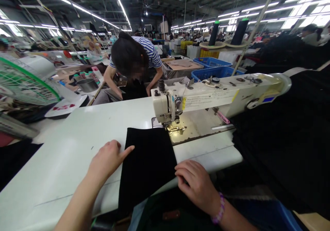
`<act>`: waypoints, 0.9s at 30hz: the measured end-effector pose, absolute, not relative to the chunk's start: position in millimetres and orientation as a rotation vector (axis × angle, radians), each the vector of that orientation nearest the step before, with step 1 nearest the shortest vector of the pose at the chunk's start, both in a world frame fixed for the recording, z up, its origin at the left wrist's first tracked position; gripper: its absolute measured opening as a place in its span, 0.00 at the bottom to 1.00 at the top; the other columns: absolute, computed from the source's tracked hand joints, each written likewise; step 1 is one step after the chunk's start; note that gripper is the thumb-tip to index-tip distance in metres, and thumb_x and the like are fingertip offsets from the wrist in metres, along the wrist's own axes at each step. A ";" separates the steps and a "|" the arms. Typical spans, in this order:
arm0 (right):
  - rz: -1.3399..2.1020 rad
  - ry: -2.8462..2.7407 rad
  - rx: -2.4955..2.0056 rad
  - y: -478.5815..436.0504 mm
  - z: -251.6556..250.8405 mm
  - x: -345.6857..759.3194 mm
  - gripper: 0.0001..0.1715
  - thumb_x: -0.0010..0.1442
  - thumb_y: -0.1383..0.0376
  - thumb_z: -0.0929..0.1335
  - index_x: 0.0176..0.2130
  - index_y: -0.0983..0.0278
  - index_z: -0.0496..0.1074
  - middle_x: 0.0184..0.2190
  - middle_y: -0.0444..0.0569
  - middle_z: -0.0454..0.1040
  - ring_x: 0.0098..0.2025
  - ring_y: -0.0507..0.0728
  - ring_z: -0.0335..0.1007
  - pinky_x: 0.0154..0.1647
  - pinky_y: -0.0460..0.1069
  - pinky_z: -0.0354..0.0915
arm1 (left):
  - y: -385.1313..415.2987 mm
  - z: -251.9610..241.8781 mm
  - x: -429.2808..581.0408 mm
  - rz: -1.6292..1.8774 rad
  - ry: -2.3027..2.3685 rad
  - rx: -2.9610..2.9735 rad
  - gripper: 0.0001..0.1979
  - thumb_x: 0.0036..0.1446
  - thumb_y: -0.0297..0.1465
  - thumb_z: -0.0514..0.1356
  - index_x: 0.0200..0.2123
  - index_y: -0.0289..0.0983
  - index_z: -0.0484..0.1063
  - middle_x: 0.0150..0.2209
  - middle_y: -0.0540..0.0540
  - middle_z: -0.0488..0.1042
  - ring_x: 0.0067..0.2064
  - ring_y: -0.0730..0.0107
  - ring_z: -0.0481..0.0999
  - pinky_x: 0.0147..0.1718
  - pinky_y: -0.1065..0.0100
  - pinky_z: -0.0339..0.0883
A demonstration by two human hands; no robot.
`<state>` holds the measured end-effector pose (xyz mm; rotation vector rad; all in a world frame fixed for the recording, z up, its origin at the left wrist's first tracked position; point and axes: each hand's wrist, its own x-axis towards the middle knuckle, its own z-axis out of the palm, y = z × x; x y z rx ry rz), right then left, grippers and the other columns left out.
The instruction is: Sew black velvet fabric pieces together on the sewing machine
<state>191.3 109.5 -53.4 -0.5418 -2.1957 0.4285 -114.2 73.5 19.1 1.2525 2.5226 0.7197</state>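
A rectangular piece of black fabric (148, 165) lies flat on the white sewing table, its near end hanging over the front edge. My left hand (107, 158) rests at its left side, thumb stretched out over the cloth and apart from the bent fingers. At the right edge of the fabric is my right hand (194, 183), fingers curled and their tips closed at the cloth's border. Just beyond the fabric's far right corner stands the needle and presser foot area of a sewing machine (206, 98), lit by a small lamp.
Across the table (85, 134) a person in a striped shirt (152, 50) bends over dark cloth. A fan (28, 81) stands at left. Blue baskets (210, 71) sit behind the machine, and a large heap of black fabric (286, 131) fills the right side.
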 end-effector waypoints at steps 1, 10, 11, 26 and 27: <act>0.423 -2.185 -0.537 109.0 -53.6 191.6 0.15 0.59 0.78 0.63 0.40 0.61 0.71 0.37 0.50 0.78 0.41 0.58 0.75 0.43 0.54 0.71 | 70.4 16.3 -114.9 0.713 2.477 1.256 0.24 0.39 0.53 0.68 0.20 0.43 0.62 0.21 0.48 0.66 0.29 0.53 0.70 0.30 0.60 0.59; 0.424 -2.171 -0.537 106.7 -54.7 190.5 0.14 0.60 0.77 0.63 0.39 0.61 0.71 0.39 0.50 0.77 0.42 0.59 0.75 0.44 0.55 0.72 | 66.0 28.1 -83.7 1.133 1.712 0.520 0.26 0.39 0.40 0.75 0.39 0.38 0.70 0.34 0.43 0.80 0.33 0.60 0.82 0.34 0.63 0.77; 0.422 -2.167 -0.536 106.8 -54.2 190.4 0.14 0.60 0.77 0.63 0.39 0.61 0.71 0.38 0.50 0.77 0.42 0.59 0.75 0.44 0.55 0.72 | 65.6 28.2 -82.5 1.160 1.770 0.540 0.27 0.38 0.39 0.75 0.40 0.38 0.70 0.34 0.44 0.80 0.33 0.60 0.82 0.34 0.63 0.77; 0.388 -2.228 -0.530 109.0 -56.3 190.9 0.13 0.60 0.78 0.63 0.38 0.63 0.71 0.36 0.49 0.77 0.41 0.59 0.73 0.44 0.55 0.71 | 70.9 -2.1 -81.7 0.764 2.504 1.314 0.20 0.52 0.39 0.63 0.46 0.39 0.65 0.32 0.45 0.78 0.36 0.49 0.82 0.37 0.56 0.73; 0.381 -2.234 -0.524 108.6 -56.2 191.5 0.13 0.60 0.78 0.63 0.38 0.63 0.71 0.36 0.50 0.77 0.41 0.59 0.73 0.44 0.56 0.71 | 69.6 -2.6 -79.3 0.664 2.540 1.365 0.22 0.55 0.39 0.61 0.51 0.37 0.64 0.31 0.44 0.78 0.35 0.48 0.81 0.36 0.56 0.74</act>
